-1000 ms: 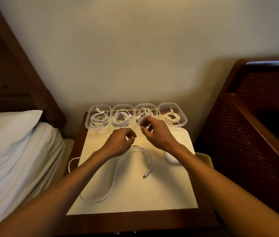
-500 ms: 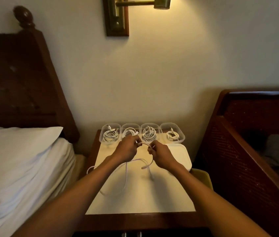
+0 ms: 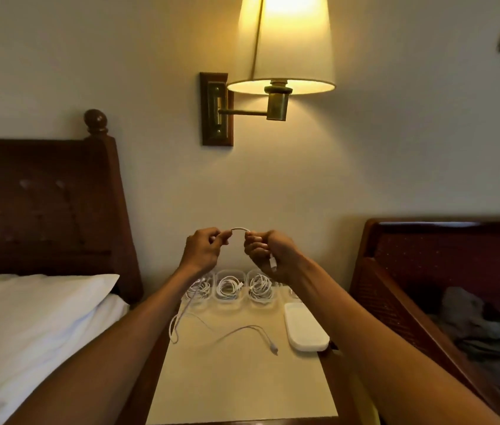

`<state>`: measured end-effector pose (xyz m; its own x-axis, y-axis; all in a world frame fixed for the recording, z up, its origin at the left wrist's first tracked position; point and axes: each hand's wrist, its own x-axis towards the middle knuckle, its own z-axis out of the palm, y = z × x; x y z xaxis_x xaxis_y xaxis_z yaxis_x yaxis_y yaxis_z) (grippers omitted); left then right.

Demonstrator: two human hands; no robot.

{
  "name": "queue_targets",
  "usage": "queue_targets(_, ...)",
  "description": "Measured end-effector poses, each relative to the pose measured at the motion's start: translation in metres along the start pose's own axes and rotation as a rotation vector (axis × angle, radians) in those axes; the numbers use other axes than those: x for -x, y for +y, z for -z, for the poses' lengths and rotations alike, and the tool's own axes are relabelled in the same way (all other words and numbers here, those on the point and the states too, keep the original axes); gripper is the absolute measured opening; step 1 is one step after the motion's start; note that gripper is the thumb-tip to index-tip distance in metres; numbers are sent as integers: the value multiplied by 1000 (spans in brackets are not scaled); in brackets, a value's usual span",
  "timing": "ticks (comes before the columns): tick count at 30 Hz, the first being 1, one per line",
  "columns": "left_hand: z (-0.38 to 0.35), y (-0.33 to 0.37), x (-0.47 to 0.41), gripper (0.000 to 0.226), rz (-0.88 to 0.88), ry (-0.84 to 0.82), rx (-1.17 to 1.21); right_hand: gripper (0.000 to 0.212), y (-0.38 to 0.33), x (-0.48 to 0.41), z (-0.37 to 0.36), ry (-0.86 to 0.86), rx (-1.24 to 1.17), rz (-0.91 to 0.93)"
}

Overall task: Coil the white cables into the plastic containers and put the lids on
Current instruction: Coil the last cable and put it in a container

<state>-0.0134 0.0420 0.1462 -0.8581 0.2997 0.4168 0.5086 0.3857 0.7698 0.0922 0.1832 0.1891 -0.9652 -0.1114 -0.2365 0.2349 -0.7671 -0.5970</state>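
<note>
White cable (image 3: 239, 229) arched between raised left hand (image 3: 201, 251), right hand (image 3: 268, 251), both pinching it

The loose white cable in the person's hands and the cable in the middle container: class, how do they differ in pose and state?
The loose white cable is held up by the left hand and right hand, while the middle container's cable lies in its container. The loose white cable trails uncoiled over the table; the middle container's cable is wound in loops. Both are white and thin.
</note>
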Motion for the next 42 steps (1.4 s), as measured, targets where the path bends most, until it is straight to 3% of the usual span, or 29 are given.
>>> queue_targets(4, 8, 19, -1, 31, 35, -68, 48, 35, -7, 10, -28, -149, -192, -27)
queue_targets(10, 14, 44, -3, 37, -18, -258, -128, 38, -22, 27, -42, -180, -50, 150)
queue_targets(16, 19, 79, 7, 29, -34, -567, -237, 32, -48, 22, -28, 108, 220, 517)
queue_targets(19, 20, 93, 14, 26, -94, -715, -337, 25, -56, 24, -18, 236, 355, 623)
queue_targets(21, 19, 106, 21, 26, -195, -764, -385, 23, -59, 23, -11, 230, 398, 641)
queue_targets(25, 22, 137, 27, 27, -401, -755, -487, 38, -55, 15, 3, 224, 652, 604)
queue_targets(28, 31, 150, 20, 19, -457, -716, -468, 35, -48, 19, 12, 173, 944, 505)
queue_targets(31, 45, 153, 6, 15, -483, -661, -374, 40, -38, 28, 20, 18, 1013, 391)
queue_targets(33, 50, 152, -3, 16, -487, -617, -319, 55, -31, 34, 19, 14, 1036, 329)
queue_targets(37, 54, 140, -22, 17, -465, -470, -224, 85, -26, 34, 12, -109, 922, 183)
queue_targets(39, 53, 130, -28, 17, -477, -395, -211, 79, -26, 33, 11, -180, 781, 141)
queue_targets(42, 51, 107, -29, 15, -396, -312, -11, 64, -28, 34, 5, -277, 500, 56)
